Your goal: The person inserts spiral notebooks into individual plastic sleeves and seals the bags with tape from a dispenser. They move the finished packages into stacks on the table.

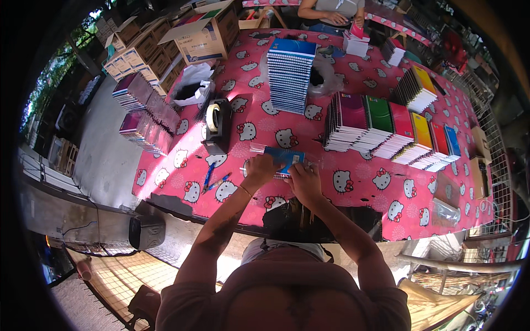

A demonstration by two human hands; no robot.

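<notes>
Pink tablecloth (361,190): blue notebook (286,156), touched by left hand (260,168) and right hand (305,180), apparently for steadiness; finger closure cannot be told.

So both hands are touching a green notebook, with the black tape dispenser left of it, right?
Not quite: in the head view, the left hand and right hand touch a blue notebook, not a green one; the black tape dispenser is left of it.

On the table (364,193), a notebook (285,156) lies before a notebook stack (290,77), a tape dispenser (220,129) left, a notebook row (381,124) right.
</notes>
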